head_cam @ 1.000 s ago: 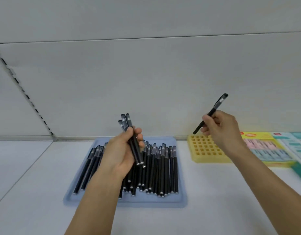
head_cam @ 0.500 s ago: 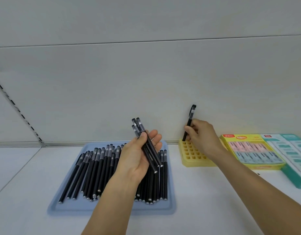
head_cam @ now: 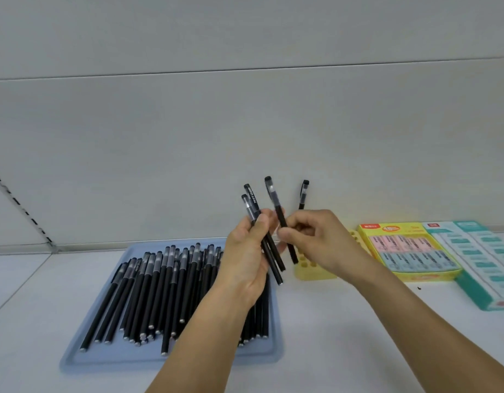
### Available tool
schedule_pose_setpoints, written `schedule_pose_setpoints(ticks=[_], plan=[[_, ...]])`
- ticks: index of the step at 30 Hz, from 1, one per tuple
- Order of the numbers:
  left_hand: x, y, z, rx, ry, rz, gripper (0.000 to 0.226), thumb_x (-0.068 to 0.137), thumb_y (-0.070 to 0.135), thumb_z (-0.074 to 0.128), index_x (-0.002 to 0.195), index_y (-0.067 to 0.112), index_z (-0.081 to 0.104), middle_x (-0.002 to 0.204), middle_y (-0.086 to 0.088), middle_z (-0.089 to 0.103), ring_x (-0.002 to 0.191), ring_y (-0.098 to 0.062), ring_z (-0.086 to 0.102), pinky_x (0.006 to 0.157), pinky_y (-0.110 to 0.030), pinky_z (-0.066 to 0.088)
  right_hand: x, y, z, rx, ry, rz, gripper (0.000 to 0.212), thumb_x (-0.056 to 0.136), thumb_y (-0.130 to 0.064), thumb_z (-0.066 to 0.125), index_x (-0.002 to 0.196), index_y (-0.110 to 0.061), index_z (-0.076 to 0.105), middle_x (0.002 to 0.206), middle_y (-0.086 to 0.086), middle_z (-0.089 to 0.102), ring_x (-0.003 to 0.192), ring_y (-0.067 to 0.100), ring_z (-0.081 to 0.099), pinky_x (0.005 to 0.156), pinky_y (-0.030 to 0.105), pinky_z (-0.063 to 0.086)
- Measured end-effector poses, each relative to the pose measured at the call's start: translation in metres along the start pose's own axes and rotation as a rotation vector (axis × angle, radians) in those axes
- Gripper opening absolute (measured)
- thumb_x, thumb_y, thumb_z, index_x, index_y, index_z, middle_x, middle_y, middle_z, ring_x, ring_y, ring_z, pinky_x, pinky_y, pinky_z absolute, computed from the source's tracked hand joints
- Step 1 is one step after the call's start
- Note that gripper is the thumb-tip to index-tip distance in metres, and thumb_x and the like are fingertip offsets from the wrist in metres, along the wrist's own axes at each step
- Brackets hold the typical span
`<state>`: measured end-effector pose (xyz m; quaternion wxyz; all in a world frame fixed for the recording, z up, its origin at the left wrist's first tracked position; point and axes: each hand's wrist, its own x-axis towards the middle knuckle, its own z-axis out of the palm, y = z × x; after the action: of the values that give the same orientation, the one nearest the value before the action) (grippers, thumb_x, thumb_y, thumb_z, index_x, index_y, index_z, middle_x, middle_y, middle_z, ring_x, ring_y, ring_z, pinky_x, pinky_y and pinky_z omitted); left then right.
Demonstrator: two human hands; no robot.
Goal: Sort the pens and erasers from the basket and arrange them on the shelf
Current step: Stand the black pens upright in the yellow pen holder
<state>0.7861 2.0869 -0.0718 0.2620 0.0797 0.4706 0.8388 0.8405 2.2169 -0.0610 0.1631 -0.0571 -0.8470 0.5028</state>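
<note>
My left hand (head_cam: pixel 249 256) holds two black pens (head_cam: pixel 252 204) upright above the blue tray (head_cam: pixel 171 357). My right hand (head_cam: pixel 316 239) pinches a third black pen (head_cam: pixel 274 198) right beside them. Behind my right hand one black pen (head_cam: pixel 303 194) stands upright in the yellow pen holder (head_cam: pixel 310 272), whose grid of holes is mostly hidden by the hand. Several black pens (head_cam: pixel 160 287) lie side by side on the tray. A yellow box of pink and blue erasers (head_cam: pixel 409 251) sits to the right of the holder.
A teal box of erasers (head_cam: pixel 489 262) lies at the far right on the white shelf (head_cam: pixel 344 336). The grey back panel (head_cam: pixel 245 137) rises behind everything. A slotted upright rail (head_cam: pixel 20 205) runs along the left corner.
The pen my right hand carried now stands in the yellow holder. My right hand has come back to the left hand and taken hold of another pen from the bundle.
</note>
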Motion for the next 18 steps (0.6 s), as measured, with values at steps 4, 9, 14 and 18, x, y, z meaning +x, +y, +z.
schedule_pose_setpoints(ticks=[4, 9, 14, 18], plan=[[0.002, 0.002, -0.01, -0.041, 0.055, -0.018, 0.019, 0.102, 0.018, 0.045, 0.113, 0.009, 0.058, 0.109, -0.003, 0.074, 0.111, -0.016, 0.066, 0.097, -0.047, 0.05, 0.009, 0.022, -0.027, -0.041, 0.416, 0.039, 0.006, 0.088, -0.011, 0.065, 0.084, -0.017, 0.066, 0.067, 0.002, 0.067, 0.058, 0.012, 0.067, 0.061, 0.032, 0.058], [0.0, -0.001, -0.013, -0.073, 0.056, -0.051, 0.019, 0.103, 0.017, 0.042, 0.111, 0.009, 0.057, 0.11, -0.008, 0.073, 0.106, -0.02, 0.069, 0.095, -0.048, 0.051, 0.018, 0.049, -0.024, -0.179, 0.382, 0.087, 0.005, 0.088, -0.013, 0.064, 0.087, -0.017, 0.066, 0.075, -0.001, 0.068, 0.066, 0.012, 0.069, 0.071, 0.044, 0.059], [-0.001, 0.0, -0.013, -0.074, 0.059, -0.044, 0.021, 0.103, 0.017, 0.041, 0.113, 0.008, 0.057, 0.11, -0.008, 0.073, 0.105, -0.019, 0.069, 0.097, -0.048, 0.051, 0.022, 0.053, -0.02, -0.241, 0.34, 0.072, 0.007, 0.09, -0.016, 0.063, 0.084, -0.02, 0.064, 0.074, -0.004, 0.068, 0.068, 0.01, 0.068, 0.069, 0.036, 0.058], [-0.002, -0.002, -0.012, -0.037, 0.06, -0.042, 0.021, 0.104, 0.019, 0.04, 0.112, 0.01, 0.057, 0.11, -0.005, 0.073, 0.107, -0.017, 0.068, 0.099, -0.046, 0.049, 0.021, 0.05, -0.011, -0.41, 0.252, 0.117, 0.008, 0.091, -0.021, 0.064, 0.083, -0.018, 0.063, 0.082, -0.001, 0.068, 0.072, 0.01, 0.062, 0.057, 0.02, 0.044]])
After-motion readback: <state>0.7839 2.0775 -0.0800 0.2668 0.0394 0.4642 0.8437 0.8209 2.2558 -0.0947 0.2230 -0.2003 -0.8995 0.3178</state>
